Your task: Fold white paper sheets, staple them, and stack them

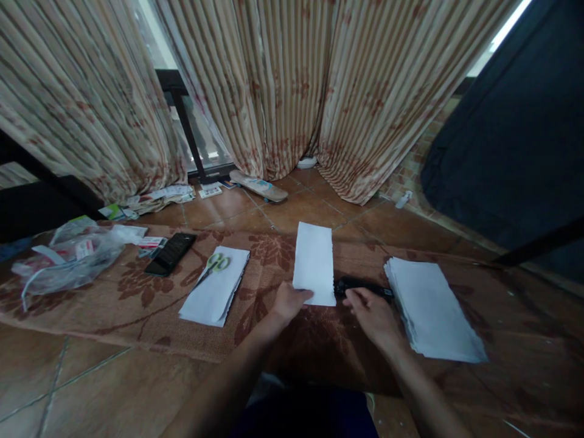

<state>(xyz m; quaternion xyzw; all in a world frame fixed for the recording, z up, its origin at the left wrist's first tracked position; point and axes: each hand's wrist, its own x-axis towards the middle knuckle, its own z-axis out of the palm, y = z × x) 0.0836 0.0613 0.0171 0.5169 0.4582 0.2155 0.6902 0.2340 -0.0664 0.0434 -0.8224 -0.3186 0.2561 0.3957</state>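
Head view: left hand (288, 302) pinches the paper strip (314, 263) at its near corner; right hand (371, 311), fingers curled, touches the black stapler (360, 286). Thin pile (214, 287) left, thick stack (431, 307) waiting.

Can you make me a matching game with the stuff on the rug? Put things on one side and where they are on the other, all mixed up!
Things:
1. scissors
2. phone
3. plastic bag
4. black tool

Places:
A. far left on the rug
B. under the right hand, next to the big paper stack
C. on top of the left paper stack
D. flat on the rug, between the bag and the scissors

Pairs: 1-C, 2-D, 3-A, 4-B
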